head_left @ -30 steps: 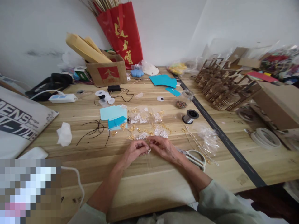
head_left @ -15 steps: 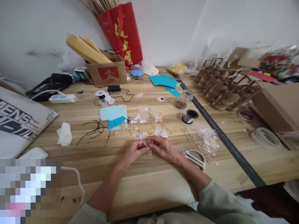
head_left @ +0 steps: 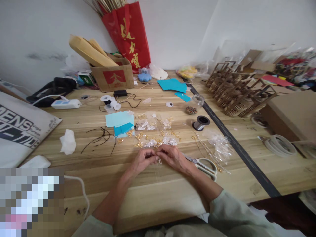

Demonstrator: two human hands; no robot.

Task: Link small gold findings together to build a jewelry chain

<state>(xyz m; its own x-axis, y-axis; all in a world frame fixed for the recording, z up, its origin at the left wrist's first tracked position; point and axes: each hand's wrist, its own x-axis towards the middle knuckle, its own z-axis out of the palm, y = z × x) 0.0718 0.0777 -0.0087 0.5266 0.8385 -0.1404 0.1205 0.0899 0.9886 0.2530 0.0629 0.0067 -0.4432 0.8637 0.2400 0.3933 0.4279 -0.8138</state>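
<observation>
My left hand and my right hand meet fingertip to fingertip above the near middle of the table, both pinching. A small silver clasp hangs just below the left fingertips; its exact kind is hard to make out. Faint clear thread trails from it toward me. What the right fingers pinch is hidden. Directly beyond the hands lie piles of silver findings and gold findings. Scissors rest beside my right wrist.
Right of the hands are chains, plastic bags and a wire spool. A glass jar of beads stands behind. Blue cards and black cords lie left. Wooden baskets stand far right.
The silver clasp has shifted slightly right and shows more clearly below the fingers. My right fingers have bent inward closer to the left ones. Things on the table stay put.
</observation>
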